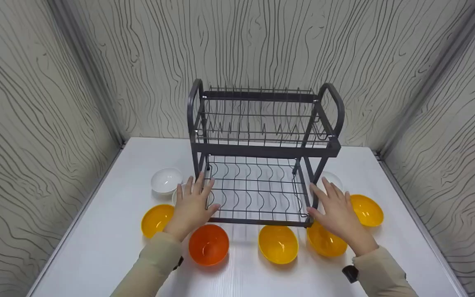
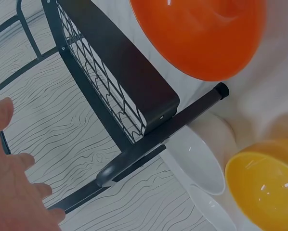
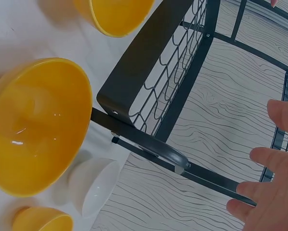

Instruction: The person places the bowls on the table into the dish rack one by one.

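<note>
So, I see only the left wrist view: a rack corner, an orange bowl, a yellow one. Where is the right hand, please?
Observer: The right hand is at the right front corner of the rack, fingers straight.
Operator: How many yellow bowls in total?
Observer: Four; one yellow bowl sits just in front of the rack.
Operator: Is anything on the upper shelf?
Observer: No, the upper shelf holds nothing.

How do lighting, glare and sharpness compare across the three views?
Head view: even light, sharp, wide-angle bending at the walls, soft shadows under the bowls. Left wrist view: the orange bowl shows small glints, and the left hand is blurred. Right wrist view: highlights in the yellow bowl.
</note>
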`<state>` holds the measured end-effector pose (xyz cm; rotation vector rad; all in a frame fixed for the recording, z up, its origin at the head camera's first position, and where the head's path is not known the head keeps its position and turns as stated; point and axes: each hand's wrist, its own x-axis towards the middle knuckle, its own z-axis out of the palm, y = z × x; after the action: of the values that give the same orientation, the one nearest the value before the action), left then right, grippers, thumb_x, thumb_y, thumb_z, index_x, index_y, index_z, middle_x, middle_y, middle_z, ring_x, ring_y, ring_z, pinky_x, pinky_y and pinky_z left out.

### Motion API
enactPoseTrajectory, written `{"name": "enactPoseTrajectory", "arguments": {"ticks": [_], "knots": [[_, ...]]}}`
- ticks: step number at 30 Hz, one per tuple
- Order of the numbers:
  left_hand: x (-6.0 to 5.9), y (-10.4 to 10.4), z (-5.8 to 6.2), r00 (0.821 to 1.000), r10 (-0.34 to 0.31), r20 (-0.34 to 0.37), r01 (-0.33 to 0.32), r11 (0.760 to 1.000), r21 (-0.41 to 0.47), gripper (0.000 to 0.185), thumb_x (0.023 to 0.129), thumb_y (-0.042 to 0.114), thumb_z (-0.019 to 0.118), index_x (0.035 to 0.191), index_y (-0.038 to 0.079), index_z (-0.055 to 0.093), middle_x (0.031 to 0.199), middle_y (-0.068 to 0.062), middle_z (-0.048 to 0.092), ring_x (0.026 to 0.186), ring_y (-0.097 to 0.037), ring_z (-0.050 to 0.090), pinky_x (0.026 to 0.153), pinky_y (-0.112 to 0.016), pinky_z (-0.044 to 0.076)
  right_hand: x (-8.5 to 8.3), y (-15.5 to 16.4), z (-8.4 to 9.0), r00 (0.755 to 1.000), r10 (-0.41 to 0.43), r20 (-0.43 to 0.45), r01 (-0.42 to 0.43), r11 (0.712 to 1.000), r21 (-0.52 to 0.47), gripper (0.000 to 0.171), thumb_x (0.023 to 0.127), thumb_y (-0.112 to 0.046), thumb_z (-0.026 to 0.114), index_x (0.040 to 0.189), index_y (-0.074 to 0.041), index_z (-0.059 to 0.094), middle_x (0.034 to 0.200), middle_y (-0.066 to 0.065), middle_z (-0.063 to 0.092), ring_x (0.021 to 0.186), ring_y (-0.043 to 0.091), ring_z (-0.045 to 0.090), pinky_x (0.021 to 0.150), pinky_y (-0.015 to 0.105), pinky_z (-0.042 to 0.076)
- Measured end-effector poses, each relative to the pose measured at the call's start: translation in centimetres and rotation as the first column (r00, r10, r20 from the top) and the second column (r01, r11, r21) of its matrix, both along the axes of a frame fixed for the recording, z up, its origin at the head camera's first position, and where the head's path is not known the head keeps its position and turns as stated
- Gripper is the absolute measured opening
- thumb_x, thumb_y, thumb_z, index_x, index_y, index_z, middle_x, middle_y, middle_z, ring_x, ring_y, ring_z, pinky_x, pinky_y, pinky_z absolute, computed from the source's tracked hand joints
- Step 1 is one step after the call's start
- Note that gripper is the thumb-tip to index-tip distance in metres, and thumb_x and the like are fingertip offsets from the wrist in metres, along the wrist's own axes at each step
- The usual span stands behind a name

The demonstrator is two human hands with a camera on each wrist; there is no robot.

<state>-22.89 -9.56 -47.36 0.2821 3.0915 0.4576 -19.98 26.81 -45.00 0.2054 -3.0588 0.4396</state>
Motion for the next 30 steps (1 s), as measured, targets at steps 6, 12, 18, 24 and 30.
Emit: {"name": "enactPoseTrajectory", "arguments": {"ticks": [6, 12, 18, 24, 30], "knots": [[0.0, 0.0, -0.1, 1.000, 0.000, 0.009, 0.000, 1.000, 0.025, 0.074, 0.085, 0.052, 0.056, 0.147, 0.031, 0.021, 0.158, -0.005, 0.004, 0.144, -0.035, 0.001, 0.113, -0.058, -0.007, 0.1, -0.1, 0.0, 1.000, -0.004, -0.001, 0.004, 1.000, -0.021, 0.068, 0.086, -0.044, 0.058, 0.143, -0.017, 0.033, 0.154, 0.018, 0.012, 0.137, 0.044, 0.016, 0.108, 0.067, 0.003], [0.6, 0.2, 0.2, 1.000, -0.008, 0.002, 0.007, 0.999, 0.043, 0.075, 0.085, 0.051, 0.056, 0.147, 0.030, 0.020, 0.158, -0.005, 0.002, 0.144, -0.035, 0.002, 0.112, -0.059, -0.007, 0.4, -0.1, -0.2, 1.000, -0.016, -0.012, 0.016, 0.999, -0.033, 0.069, 0.086, -0.044, 0.058, 0.144, -0.016, 0.032, 0.154, 0.018, 0.012, 0.138, 0.043, 0.015, 0.108, 0.066, 0.003], [1.2, 0.8, 0.3, 0.999, -0.028, -0.030, 0.029, 0.999, 0.041, 0.075, 0.085, 0.051, 0.057, 0.147, 0.028, 0.021, 0.158, -0.006, 0.004, 0.144, -0.035, 0.005, 0.113, -0.060, -0.003, 1.1, -0.3, -0.3, 0.999, -0.032, -0.038, 0.030, 0.998, -0.052, 0.069, 0.086, -0.041, 0.060, 0.144, -0.017, 0.032, 0.154, 0.017, 0.012, 0.138, 0.042, 0.015, 0.108, 0.067, 0.005], [2.0, 1.6, -0.4, 0.999, -0.034, -0.039, 0.037, 0.998, 0.053, 0.077, 0.084, 0.052, 0.058, 0.147, 0.031, 0.019, 0.158, -0.004, 0.005, 0.144, -0.033, 0.007, 0.113, -0.060, 0.001, 1.8, -0.6, -0.4, 0.998, -0.050, -0.032, 0.047, 0.996, -0.072, 0.071, 0.086, -0.039, 0.061, 0.145, -0.018, 0.029, 0.155, 0.017, 0.008, 0.138, 0.043, 0.013, 0.108, 0.067, 0.005], [3.0, 2.7, -1.2, 0.998, -0.051, -0.040, 0.054, 0.996, 0.066, 0.077, 0.084, 0.053, 0.057, 0.147, 0.033, 0.018, 0.158, -0.004, 0.006, 0.143, -0.034, 0.009, 0.112, -0.061, 0.006, 2.8, -1.2, -1.2, 0.993, -0.046, -0.104, 0.036, 0.994, -0.099, 0.067, 0.086, -0.035, 0.062, 0.143, -0.018, 0.032, 0.154, 0.017, 0.014, 0.137, 0.043, 0.018, 0.107, 0.068, 0.008]]}}
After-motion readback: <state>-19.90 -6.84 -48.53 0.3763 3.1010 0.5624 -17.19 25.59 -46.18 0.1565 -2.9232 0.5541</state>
